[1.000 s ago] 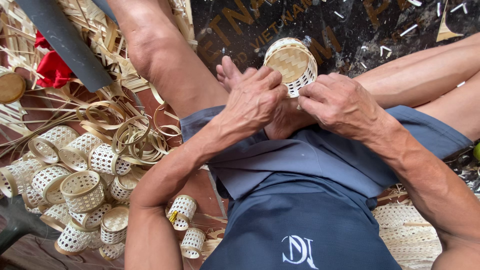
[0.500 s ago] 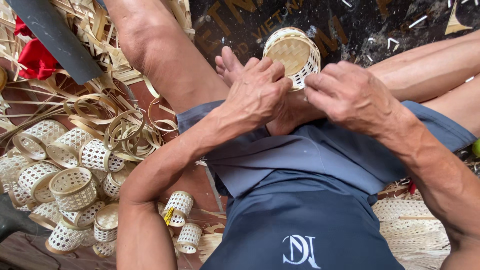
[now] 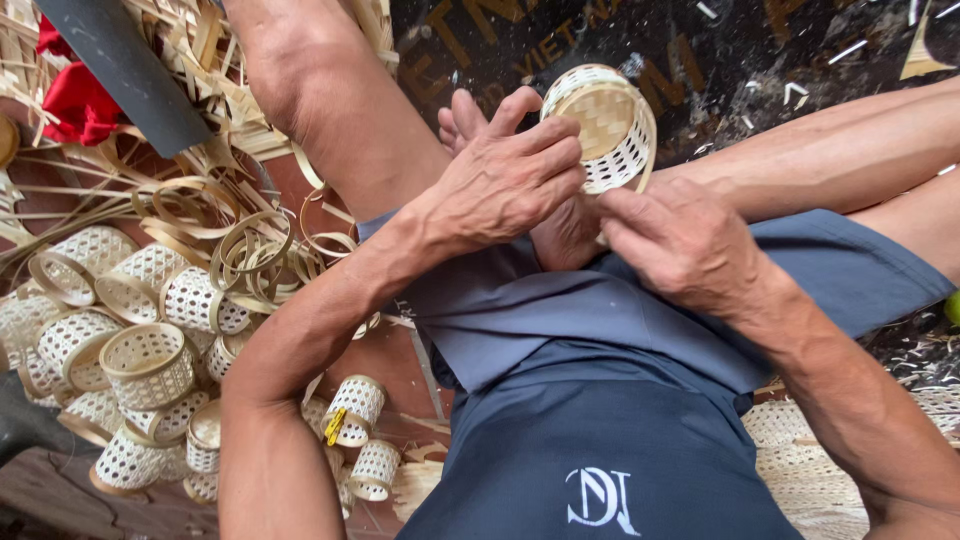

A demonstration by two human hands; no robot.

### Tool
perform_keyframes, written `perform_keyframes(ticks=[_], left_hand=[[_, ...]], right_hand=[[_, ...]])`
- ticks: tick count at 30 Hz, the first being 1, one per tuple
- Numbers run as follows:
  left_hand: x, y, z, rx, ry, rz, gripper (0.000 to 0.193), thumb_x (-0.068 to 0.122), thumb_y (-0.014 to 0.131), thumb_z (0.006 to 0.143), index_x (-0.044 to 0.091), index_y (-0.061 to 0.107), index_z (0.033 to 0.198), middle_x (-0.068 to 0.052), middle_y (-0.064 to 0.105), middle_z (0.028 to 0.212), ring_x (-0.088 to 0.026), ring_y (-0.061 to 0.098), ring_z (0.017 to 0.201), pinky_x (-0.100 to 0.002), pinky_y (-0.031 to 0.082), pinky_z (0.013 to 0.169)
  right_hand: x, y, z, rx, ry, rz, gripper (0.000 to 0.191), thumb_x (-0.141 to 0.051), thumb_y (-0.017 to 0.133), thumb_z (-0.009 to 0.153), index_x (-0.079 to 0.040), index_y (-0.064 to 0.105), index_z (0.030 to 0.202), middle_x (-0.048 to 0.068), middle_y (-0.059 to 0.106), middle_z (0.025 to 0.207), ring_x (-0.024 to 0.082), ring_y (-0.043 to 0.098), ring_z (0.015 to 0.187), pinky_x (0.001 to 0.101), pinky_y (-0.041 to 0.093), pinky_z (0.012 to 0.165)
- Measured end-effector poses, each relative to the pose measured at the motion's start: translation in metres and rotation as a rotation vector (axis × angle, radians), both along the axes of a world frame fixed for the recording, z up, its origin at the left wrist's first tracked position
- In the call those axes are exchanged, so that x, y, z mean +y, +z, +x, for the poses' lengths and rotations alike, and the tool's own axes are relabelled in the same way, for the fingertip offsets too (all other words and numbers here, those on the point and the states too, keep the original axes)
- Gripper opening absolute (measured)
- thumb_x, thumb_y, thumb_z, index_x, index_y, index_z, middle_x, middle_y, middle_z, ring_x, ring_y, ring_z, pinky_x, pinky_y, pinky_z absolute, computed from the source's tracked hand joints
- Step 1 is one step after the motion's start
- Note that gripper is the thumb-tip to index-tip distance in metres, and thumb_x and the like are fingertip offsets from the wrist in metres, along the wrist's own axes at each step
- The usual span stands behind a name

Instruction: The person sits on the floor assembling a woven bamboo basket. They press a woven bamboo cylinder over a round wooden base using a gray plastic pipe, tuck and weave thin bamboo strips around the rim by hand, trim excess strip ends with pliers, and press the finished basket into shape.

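Observation:
A small round woven bamboo basket [image 3: 605, 125], pale with an open lattice side and a tight woven base, rests against my foot [image 3: 470, 120] with its base tilted toward me. My left hand [image 3: 510, 180] grips its left rim with curled fingers. My right hand [image 3: 680, 245] pinches the lower edge of the basket from the right. Both hands sit over my lap, above blue-grey shorts [image 3: 600, 330].
A heap of finished lattice baskets [image 3: 140, 330] lies on the floor at the left, with coiled bamboo rings [image 3: 240, 240] and loose strips [image 3: 200, 50] behind. A red cloth [image 3: 75, 100] and a dark bar [image 3: 125, 65] are top left. Woven mats [image 3: 810, 450] sit lower right.
The basket has turned slightly so its base faces me more, and both hands have shifted their grip along its rim. The view has drifted a little.

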State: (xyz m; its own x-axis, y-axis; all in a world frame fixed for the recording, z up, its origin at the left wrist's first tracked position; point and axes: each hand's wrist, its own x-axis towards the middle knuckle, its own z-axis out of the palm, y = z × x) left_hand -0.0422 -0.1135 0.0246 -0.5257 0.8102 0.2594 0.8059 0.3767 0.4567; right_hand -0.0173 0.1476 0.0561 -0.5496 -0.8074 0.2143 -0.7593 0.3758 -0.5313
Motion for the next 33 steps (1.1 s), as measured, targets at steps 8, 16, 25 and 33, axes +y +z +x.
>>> perform_keyframes(ticks=[8, 16, 25, 33], left_hand=[[-0.011, -0.010, -0.012, -0.128, -0.146, 0.062, 0.028, 0.020, 0.059, 0.098, -0.001, 0.064, 0.116, -0.013, 0.058, 0.116, -0.033, 0.052, 0.134, -0.056, 0.027, 0.126], [-0.009, -0.012, -0.016, -0.140, -0.147, 0.082, 0.027, 0.019, 0.059, 0.097, 0.000, 0.064, 0.114, -0.013, 0.058, 0.114, -0.033, 0.054, 0.133, -0.056, 0.029, 0.126], [-0.006, -0.013, -0.013, -0.018, -0.123, 0.036, 0.032, 0.021, 0.059, 0.096, -0.003, 0.064, 0.118, -0.015, 0.058, 0.119, -0.034, 0.054, 0.129, -0.052, 0.033, 0.123], [-0.005, -0.019, -0.010, 0.038, -0.119, 0.000, 0.038, 0.024, 0.061, 0.091, -0.003, 0.066, 0.117, -0.015, 0.059, 0.118, -0.034, 0.054, 0.127, -0.053, 0.034, 0.119]], right_hand=[[-0.010, -0.006, 0.011, -0.045, -0.053, -0.024, 0.020, -0.004, 0.067, 0.079, 0.004, 0.068, 0.097, 0.018, 0.068, 0.117, 0.028, 0.067, 0.087, 0.0414, 0.053, 0.074], [-0.008, -0.004, 0.003, -0.087, -0.051, -0.013, 0.019, -0.005, 0.068, 0.077, 0.004, 0.067, 0.094, 0.016, 0.067, 0.112, 0.029, 0.066, 0.086, 0.0422, 0.054, 0.074], [-0.005, -0.001, -0.001, -0.099, -0.030, -0.015, 0.018, -0.006, 0.067, 0.073, 0.002, 0.066, 0.089, 0.016, 0.069, 0.114, 0.029, 0.065, 0.085, 0.0420, 0.054, 0.074], [0.001, -0.005, -0.003, -0.102, -0.024, 0.003, 0.015, -0.006, 0.068, 0.074, 0.001, 0.067, 0.088, 0.013, 0.071, 0.116, 0.027, 0.065, 0.084, 0.0408, 0.054, 0.075]])
